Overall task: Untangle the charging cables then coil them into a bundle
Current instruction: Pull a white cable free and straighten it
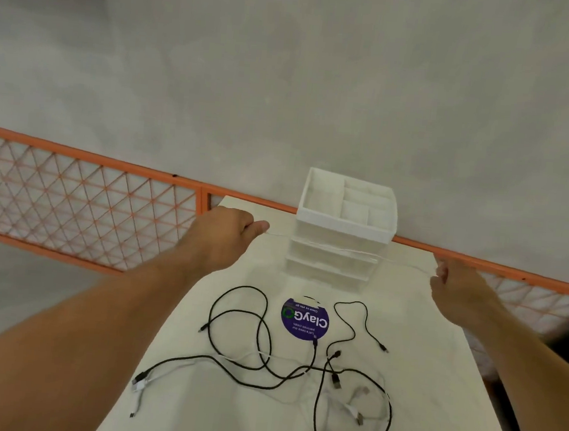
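You're in office-type workspace: white tabletop (421, 330) with "ClayGo" clean-pantries sticker (305, 318), drawer organizer (344, 220), orange mesh railing (81, 197) at left, bare grey concrete (288, 78).

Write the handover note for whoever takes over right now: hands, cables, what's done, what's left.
Left hand pinches one end of a white cable, right hand the other; it hangs stretched above the table, before the drawer organizer. Black cables and more white cables lie crossed on the table.
Done: that one cable is clear of the pile.
Left: coil it, untangle the rest, bundle everything.
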